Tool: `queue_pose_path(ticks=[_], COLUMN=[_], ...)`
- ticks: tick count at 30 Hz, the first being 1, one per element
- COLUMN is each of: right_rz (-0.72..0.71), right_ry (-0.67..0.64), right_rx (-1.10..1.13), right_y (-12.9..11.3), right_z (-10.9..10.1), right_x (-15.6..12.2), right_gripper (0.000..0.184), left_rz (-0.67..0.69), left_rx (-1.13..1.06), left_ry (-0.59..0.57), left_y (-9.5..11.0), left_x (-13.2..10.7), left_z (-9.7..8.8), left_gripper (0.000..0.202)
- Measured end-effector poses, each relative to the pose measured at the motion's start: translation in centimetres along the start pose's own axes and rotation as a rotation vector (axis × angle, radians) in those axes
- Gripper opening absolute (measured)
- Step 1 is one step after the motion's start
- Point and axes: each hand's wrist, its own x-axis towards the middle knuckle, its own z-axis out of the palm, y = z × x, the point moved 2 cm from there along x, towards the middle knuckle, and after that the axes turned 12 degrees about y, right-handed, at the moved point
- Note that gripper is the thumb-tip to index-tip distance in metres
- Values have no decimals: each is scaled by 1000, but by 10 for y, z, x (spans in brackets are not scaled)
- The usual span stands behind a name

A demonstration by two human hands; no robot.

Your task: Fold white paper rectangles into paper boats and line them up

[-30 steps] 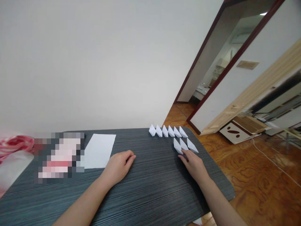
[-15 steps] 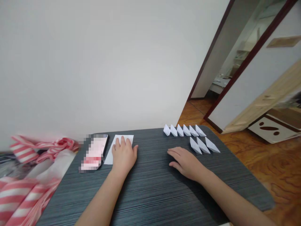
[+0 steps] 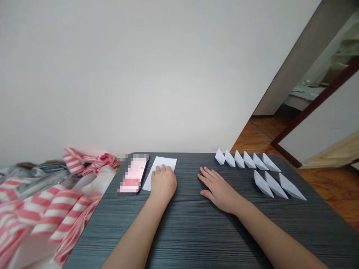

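My left hand (image 3: 164,183) rests over a white sheet of paper (image 3: 153,179), its fingers curled in and gripping at the sheet; the thumb is hidden. Flat on the dark tabletop, my right hand (image 3: 218,188) has its fingers apart and holds nothing. Beyond it stand folded white paper boats (image 3: 239,159), several in a back row. Three more paper boats (image 3: 276,185) are in front of them, to the right of my right hand.
A phone (image 3: 134,173) with a blurred screen lies left of the paper. The dark wood-grain table (image 3: 179,231) stands against a white wall (image 3: 168,82). Red-and-white striped cloth (image 3: 53,209) is heaped at the left. A doorway and wooden floor (image 3: 252,136) show at the right.
My left hand's fingers have curled from lying flat on the paper. My right hand stays open on the table, its fingers more spread. The view has turned rightward off the doorway, toward the left.
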Motion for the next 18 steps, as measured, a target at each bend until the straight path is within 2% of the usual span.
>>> queue_pose_path(ticks=[13, 18], right_rz=[17, 26], right_ry=[4, -8], right_rx=[57, 66], right_y=[4, 6], right_z=[-8, -6], right_x=[-1, -1], right_gripper=[52, 53], left_rz=[26, -55], left_rx=[61, 87], left_ry=[-30, 8], left_y=[4, 1], left_x=[5, 7], left_z=[-6, -14], left_gripper=[25, 25])
